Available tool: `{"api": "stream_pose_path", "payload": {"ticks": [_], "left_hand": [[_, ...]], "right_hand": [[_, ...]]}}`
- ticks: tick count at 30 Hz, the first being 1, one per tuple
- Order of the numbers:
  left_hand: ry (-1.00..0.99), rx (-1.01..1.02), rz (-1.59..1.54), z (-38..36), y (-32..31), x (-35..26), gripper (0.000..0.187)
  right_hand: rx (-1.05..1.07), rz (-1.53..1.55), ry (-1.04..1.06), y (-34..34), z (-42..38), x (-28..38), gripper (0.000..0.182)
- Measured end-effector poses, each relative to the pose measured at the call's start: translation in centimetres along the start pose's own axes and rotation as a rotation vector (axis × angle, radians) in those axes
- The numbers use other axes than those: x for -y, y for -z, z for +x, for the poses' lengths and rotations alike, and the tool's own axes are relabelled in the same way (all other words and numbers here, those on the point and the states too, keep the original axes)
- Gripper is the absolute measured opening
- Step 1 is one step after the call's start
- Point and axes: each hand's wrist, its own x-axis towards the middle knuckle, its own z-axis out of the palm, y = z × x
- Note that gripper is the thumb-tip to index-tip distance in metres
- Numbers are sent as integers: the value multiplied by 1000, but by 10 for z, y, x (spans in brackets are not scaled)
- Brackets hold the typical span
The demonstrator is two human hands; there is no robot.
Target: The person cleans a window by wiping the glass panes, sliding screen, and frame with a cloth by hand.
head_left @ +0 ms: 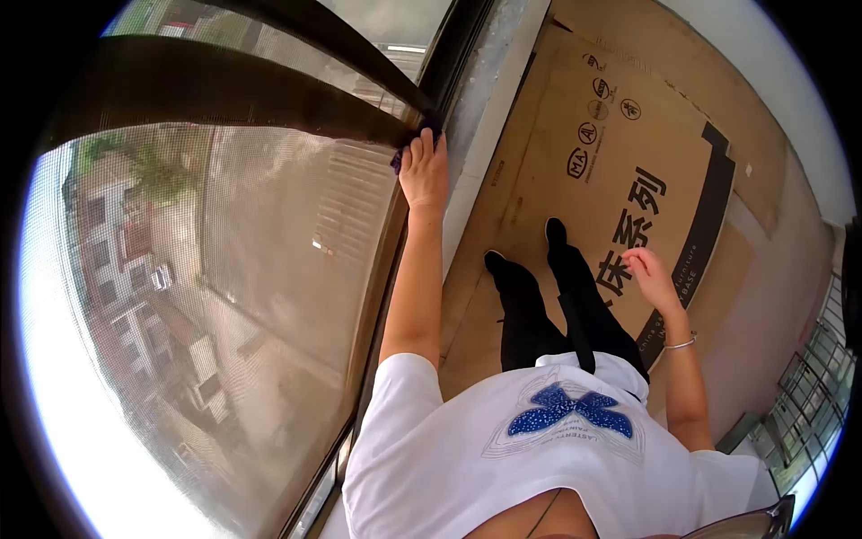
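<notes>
Glasses [759,521] edge into the near right corner beside my white shirt [548,476]. Farther off on the left, my left grip [425,175] clasps a mostly hidden purple cloth [396,163] against the dark window frame [224,85]. Right of it, my empty right grip [653,278], fingers loosely bent, hangs over printed cardboard [530,180] where my shoes [556,232] stand.

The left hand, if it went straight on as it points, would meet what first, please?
Beyond the purple cloth under it, the left hand would probably meet the dark window frame first, though depth there is unclear.
</notes>
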Motion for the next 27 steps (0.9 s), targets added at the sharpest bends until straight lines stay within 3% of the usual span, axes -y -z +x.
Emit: {"api": "stream_pose_path", "payload": {"ticks": [2,6,11,19,21,22,23,25,27], "left_hand": [[30,181,-61,-33,-25,-2,41],[88,107,-137,-95,-34,8,42],[181,105,-136,-210,-8,42,44],[478,385,103,-438,47,80,51],[771,577,117,-491,76,80,45],[1099,550,34,-518,86,76,39],[1439,490,-47,-548,88,74,35],[1992,58,-603,-652,55,75,38],[2182,291,-694,-683,80,46,38]], "right_hand": [[9,-49,-5,-10,-14,12,17],[-9,-50,-20,-35,-35,14,16],[100,-29,9,-76,-51,16,17],[218,-114,168,-76,-68,23,20],[193,-173,217,-69,-89,13,20],[192,-182,213,-63,-102,11,20],[222,-183,221,-63,-112,6,20],[215,-119,163,-55,-132,-9,20],[247,-146,131,-56,-147,-20,21]]}}
